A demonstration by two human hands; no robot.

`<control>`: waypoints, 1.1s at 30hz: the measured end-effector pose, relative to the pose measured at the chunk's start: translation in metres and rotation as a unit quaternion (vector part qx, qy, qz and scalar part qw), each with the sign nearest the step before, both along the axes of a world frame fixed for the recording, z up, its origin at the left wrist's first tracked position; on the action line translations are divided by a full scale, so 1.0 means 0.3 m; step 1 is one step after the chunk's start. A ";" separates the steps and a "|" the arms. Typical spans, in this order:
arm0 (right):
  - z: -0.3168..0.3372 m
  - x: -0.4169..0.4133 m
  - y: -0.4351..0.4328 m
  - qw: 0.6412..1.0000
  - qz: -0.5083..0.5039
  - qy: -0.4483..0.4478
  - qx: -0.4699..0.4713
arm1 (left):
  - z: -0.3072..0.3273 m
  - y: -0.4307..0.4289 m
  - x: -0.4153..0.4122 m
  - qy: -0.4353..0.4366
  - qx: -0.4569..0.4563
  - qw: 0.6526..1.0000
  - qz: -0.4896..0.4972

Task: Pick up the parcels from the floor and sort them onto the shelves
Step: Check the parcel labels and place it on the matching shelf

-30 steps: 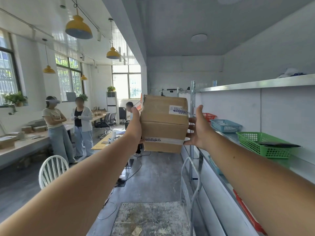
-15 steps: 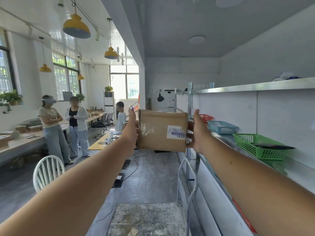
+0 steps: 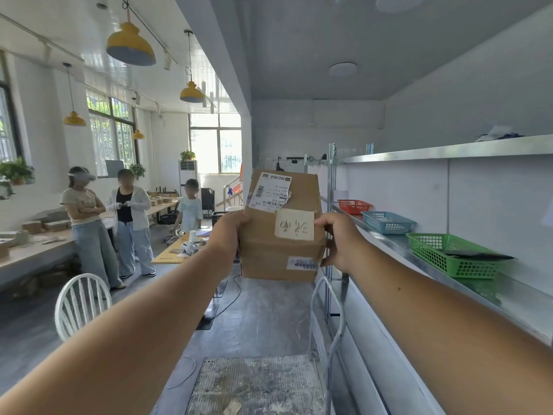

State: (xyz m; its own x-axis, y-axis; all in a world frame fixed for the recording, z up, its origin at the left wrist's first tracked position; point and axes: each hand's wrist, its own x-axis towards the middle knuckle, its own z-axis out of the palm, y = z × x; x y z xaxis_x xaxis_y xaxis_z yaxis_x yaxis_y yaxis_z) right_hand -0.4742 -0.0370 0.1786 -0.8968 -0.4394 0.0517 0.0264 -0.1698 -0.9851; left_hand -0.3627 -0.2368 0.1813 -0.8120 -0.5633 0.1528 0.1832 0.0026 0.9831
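I hold a brown cardboard parcel (image 3: pixel 278 253) at arm's length in front of me, well above the floor. Its face toward me carries a white shipping label at the top and a handwritten paper note in the middle. My left hand (image 3: pixel 229 232) grips the parcel's left side and my right hand (image 3: pixel 338 241) grips its right side. The metal shelves (image 3: pixel 466 298) run along the wall to my right, beside the parcel.
On the middle shelf stand a green basket (image 3: pixel 449 259), a blue basket (image 3: pixel 387 222) and a red basket (image 3: pixel 353 206). A cart (image 3: pixel 257 384) with a metal handle is below me. A white chair (image 3: pixel 80 304) is at left. Three people (image 3: pixel 131 223) stand by tables.
I have turned the parcel in my hands so that a face with the shipping label and handwritten note now faces me. It stays at about the same height.
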 end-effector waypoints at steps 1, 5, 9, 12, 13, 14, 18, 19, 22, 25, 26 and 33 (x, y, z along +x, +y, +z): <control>0.000 0.008 -0.004 1.000 -0.003 -0.002 0.005 | -0.003 -0.007 -0.006 0.006 -0.001 1.000 -0.011; 0.011 0.047 -0.012 1.000 -0.019 -0.010 0.015 | -0.006 -0.016 0.007 0.007 0.003 1.000 -0.030; 0.025 0.062 -0.014 0.999 -0.035 0.011 0.017 | -0.009 -0.011 0.024 0.018 -0.004 0.999 -0.033; 0.021 0.058 -0.022 0.999 -0.044 0.016 0.010 | -0.001 0.003 0.035 0.028 -0.005 0.999 -0.035; 0.020 0.059 -0.023 0.999 -0.045 0.018 0.007 | 0.002 0.008 0.040 0.028 -0.007 0.999 -0.035; 0.017 0.056 -0.025 0.999 -0.046 0.023 0.003 | 0.006 0.012 0.044 0.025 -0.010 0.999 -0.033; 0.010 0.054 -0.037 0.998 -0.039 0.048 -0.017 | 0.012 0.021 0.057 0.021 -0.005 1.000 -0.002; 0.010 0.054 -0.040 0.998 -0.036 0.048 -0.022 | 0.010 0.023 0.058 0.023 0.000 1.000 0.007; 0.010 0.048 -0.042 0.999 -0.015 0.046 -0.022 | 0.002 0.032 0.062 0.032 0.001 0.999 0.006; 0.006 0.057 -0.046 0.998 0.023 0.062 -0.011 | -0.003 0.045 0.065 0.050 -0.002 0.999 0.000; 0.003 0.061 -0.049 0.997 0.027 0.072 0.007 | -0.005 0.051 0.066 0.059 0.000 0.998 0.000; -0.025 0.052 -0.042 0.987 -0.050 0.151 0.013 | 0.003 0.051 0.059 0.101 0.029 0.994 -0.025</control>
